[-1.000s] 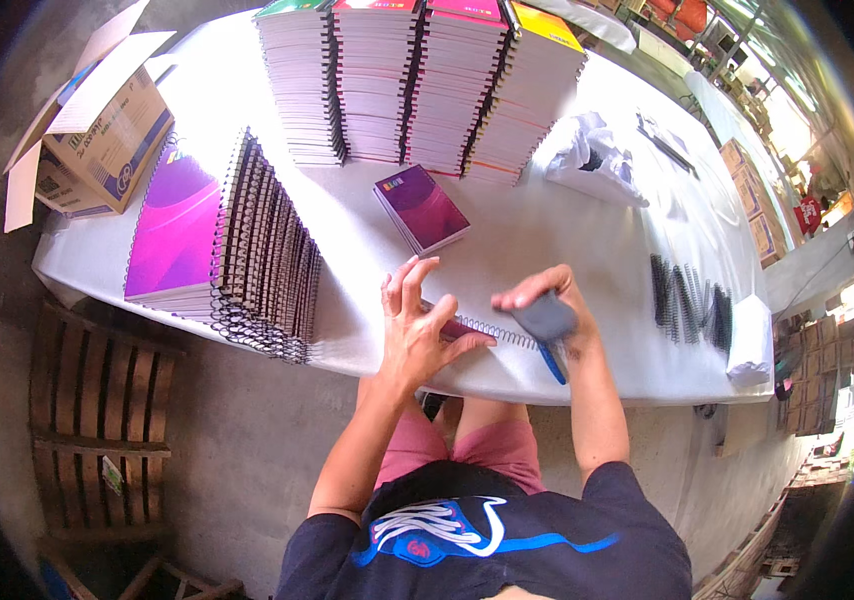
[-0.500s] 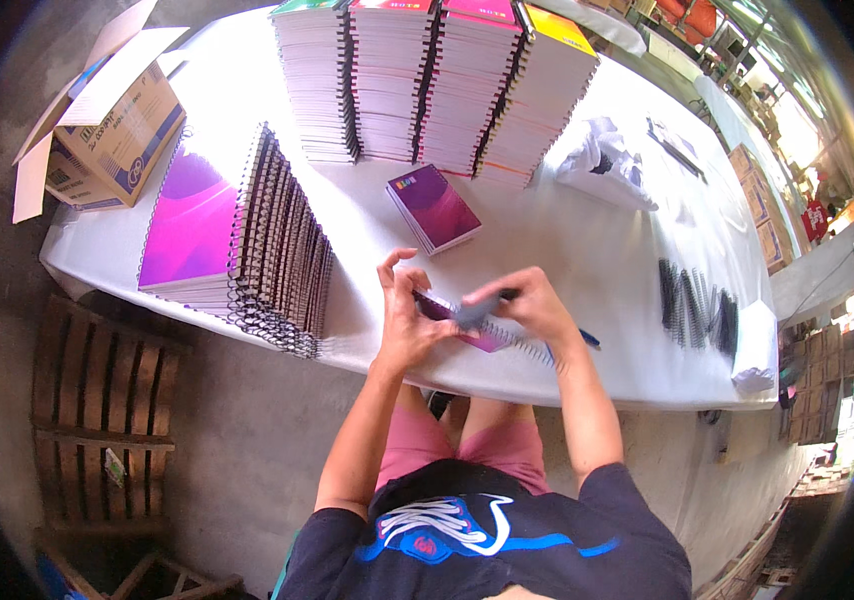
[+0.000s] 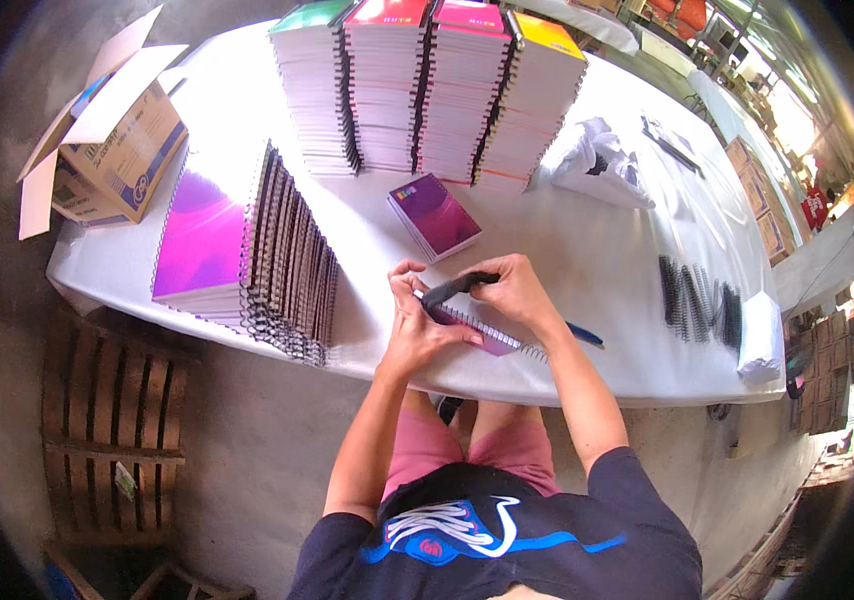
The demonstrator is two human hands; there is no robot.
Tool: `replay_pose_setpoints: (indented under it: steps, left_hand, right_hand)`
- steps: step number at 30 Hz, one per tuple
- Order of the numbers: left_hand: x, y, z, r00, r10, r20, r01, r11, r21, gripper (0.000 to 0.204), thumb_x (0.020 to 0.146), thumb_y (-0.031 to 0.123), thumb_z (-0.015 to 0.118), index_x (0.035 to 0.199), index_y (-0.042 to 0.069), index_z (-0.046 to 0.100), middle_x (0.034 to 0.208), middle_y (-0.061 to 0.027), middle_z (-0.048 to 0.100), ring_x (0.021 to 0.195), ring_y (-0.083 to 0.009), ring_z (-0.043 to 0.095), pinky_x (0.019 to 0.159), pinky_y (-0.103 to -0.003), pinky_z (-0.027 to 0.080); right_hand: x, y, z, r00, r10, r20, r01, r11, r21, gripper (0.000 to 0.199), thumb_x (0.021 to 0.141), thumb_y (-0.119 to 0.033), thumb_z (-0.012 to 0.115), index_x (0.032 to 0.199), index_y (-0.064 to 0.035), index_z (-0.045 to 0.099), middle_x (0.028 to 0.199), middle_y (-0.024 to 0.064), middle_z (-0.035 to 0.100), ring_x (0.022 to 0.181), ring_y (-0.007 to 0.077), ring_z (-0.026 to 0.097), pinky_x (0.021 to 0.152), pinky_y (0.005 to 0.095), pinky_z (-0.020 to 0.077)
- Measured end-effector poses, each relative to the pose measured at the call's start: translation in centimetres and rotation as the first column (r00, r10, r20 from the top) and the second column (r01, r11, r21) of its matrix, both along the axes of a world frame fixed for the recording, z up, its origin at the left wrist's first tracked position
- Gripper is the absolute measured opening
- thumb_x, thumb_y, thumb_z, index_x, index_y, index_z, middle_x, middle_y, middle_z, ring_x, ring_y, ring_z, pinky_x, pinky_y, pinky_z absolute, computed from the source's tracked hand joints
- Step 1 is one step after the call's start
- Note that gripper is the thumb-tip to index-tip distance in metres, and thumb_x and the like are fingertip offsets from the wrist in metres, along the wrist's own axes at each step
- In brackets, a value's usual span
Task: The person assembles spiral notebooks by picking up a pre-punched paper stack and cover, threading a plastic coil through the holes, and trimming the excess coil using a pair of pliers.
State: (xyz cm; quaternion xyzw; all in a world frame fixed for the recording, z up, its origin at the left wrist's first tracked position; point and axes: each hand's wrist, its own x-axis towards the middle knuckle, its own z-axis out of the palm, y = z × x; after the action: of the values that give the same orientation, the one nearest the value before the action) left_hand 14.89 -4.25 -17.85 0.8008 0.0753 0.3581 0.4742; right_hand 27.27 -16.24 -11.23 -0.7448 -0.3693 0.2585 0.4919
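My left hand [image 3: 413,328] is closed on a small purple notebook [image 3: 497,343], held tilted near the table's front edge. A dark wire coil [image 3: 537,352] runs along its edge and sticks out past the right end. In my right hand [image 3: 519,292] is a dark, curved hand tool [image 3: 459,288]; its exact kind is hard to make out. The tool's tip meets the coil's left end, close to my left fingers. A small block of purple covers [image 3: 439,217] lies just beyond my hands. Beside my right wrist lies a blue pen-like thing [image 3: 585,335].
Tall stacks of spiral notebooks [image 3: 383,100] stand at the back. Purple notebooks [image 3: 202,235] are piled at the left, near an open carton [image 3: 112,160]. Loose black coils [image 3: 692,300], a white roll [image 3: 760,335] and a white plastic bag [image 3: 602,170] lie on the right.
The tool, smeared by motion before, has moved left to the coil's left end. My right hand has shifted slightly left and away from me. The left hand keeps its hold on the notebook.
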Motion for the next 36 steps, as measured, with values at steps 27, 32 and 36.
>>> replay_pose_setpoints:
  steps: [27, 32, 36]
  left_hand:
    - [-2.3, -3.6, 5.7, 0.928, 0.225, 0.296, -0.173, 0.966, -0.194, 0.026, 0.066, -0.004, 0.080, 0.073, 0.002, 0.055, 0.078, -0.0084, 0.061, 0.073, -0.0150, 0.061, 0.061, -0.025, 0.048]
    - [-3.0, -3.7, 7.0, 0.918, 0.262, 0.296, -0.263, 0.964, -0.037, 0.027, 0.064, -0.001, 0.081, 0.078, 0.002, 0.058, 0.078, -0.0097, 0.061, 0.072, -0.0191, 0.062, 0.060, -0.028, 0.050]
    - [-3.1, -3.8, 7.2, 0.897, 0.321, 0.303, -0.331, 0.944, -0.019, 0.024, 0.068, 0.001, 0.079, 0.085, 0.003, 0.062, 0.077, -0.0093, 0.060, 0.069, -0.0184, 0.059, 0.059, -0.029, 0.048]
  right_hand:
    - [-9.5, -11.0, -0.6, 0.841, -0.365, 0.400, 0.305, 0.929, 0.207, 0.052, 0.088, -0.030, 0.059, 0.136, -0.0170, 0.045, 0.110, 0.0160, 0.046, 0.100, 0.0319, 0.045, 0.091, 0.0414, 0.0367]
    - [-11.5, -8.3, 4.8, 0.752, -0.206, 0.626, 0.196, 0.977, 0.086, 0.049, 0.083, -0.031, 0.066, 0.129, -0.0189, 0.054, 0.111, 0.0144, 0.046, 0.101, 0.0309, 0.044, 0.092, 0.0433, 0.0340]
    - [-11.5, -7.7, 6.1, 0.702, -0.198, 0.684, 0.189, 0.978, 0.089, 0.046, 0.082, -0.030, 0.067, 0.125, -0.0182, 0.058, 0.112, 0.0151, 0.045, 0.104, 0.0323, 0.043, 0.094, 0.0459, 0.0317]
